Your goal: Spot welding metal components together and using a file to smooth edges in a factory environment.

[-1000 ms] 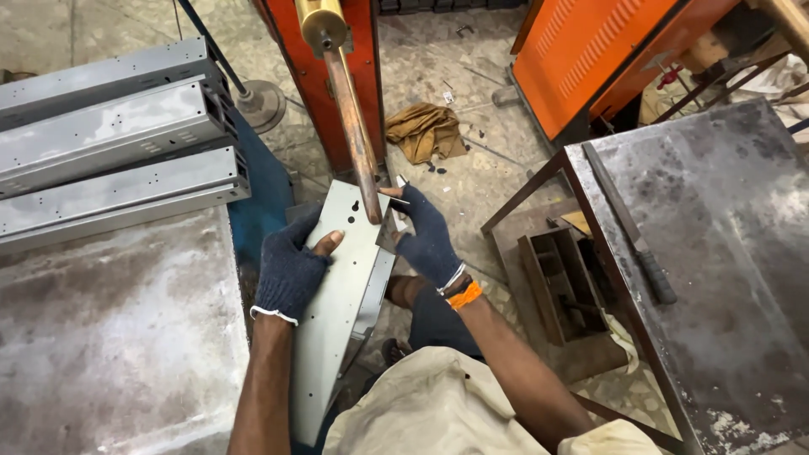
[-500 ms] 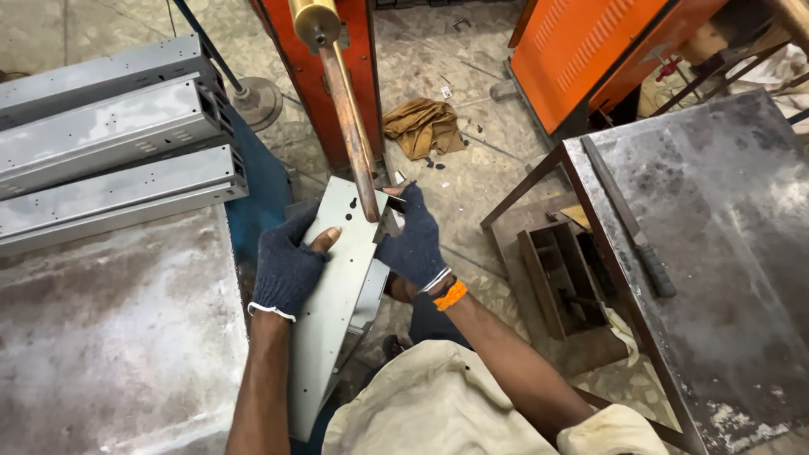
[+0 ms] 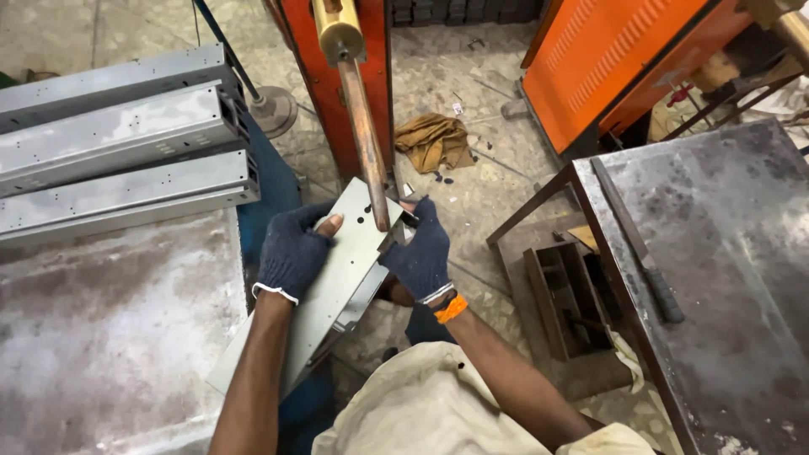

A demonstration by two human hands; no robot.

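A brown rag (image 3: 432, 141) lies crumpled on the concrete floor (image 3: 472, 67). Left of the rag, grey metal channels (image 3: 118, 152) are stacked. Right of it stand an orange cabinet (image 3: 624, 63) and a steel tabletop (image 3: 742, 278).

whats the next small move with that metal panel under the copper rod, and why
Probably hold the grey metal panel steady and nudge its top edge squarely under the tip of the copper rod. The left hand grips the panel's left edge and the right hand pinches its right edge beside the rod's tip, so the panel sits nearly in place.
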